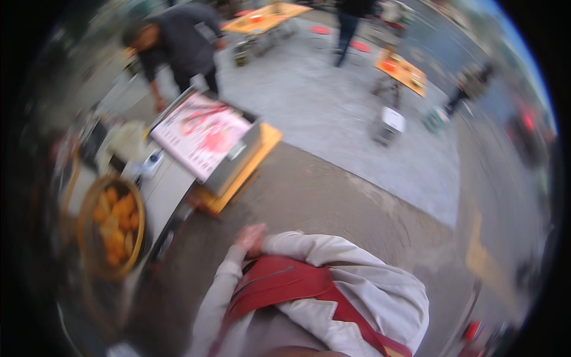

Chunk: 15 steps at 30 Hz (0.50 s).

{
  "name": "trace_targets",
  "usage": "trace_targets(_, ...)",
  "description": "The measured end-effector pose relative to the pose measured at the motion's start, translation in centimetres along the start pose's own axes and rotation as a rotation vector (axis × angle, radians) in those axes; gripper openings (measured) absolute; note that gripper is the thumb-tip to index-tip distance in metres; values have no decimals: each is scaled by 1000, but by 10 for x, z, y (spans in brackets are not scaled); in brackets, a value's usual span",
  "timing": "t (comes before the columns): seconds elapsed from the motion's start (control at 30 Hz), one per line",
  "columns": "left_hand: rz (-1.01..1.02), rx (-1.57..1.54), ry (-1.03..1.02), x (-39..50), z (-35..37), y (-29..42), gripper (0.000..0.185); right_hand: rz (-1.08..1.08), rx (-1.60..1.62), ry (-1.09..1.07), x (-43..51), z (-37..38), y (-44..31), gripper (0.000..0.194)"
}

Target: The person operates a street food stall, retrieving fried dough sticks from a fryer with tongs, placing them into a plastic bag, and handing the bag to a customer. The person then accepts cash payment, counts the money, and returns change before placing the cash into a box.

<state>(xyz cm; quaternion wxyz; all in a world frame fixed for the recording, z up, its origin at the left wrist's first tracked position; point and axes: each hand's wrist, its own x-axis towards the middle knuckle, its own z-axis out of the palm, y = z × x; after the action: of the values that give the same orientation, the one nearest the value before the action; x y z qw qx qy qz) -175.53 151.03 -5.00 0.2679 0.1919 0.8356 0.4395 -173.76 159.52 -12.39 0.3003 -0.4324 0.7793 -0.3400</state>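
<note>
My left hand and my right hand are together in front of my red apron, at the ends of white sleeves. They overlap, and blur hides how the fingers lie and whether anything is between them. To their left, a round basket on a counter holds several orange-brown food pieces. Above and left of my hands, a pink printed sign with writing and red pictures lies on a dark box-like stand by the counter's end.
A person in dark clothes bends over behind the sign. Low wooden tables, red stools and a white-topped bin stand on grey paving. Other people are farther off, near a road at the right.
</note>
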Motion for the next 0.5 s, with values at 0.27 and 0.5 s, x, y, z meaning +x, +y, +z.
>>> trace_targets(0.27,-233,-23,-43,-12,-3,21,41,21,12,-118,-16,1,-1,21)
trace_targets(0.5,10,-34,21,-14,11,-14,39,-20,23,-156,-5,13,-1,22)
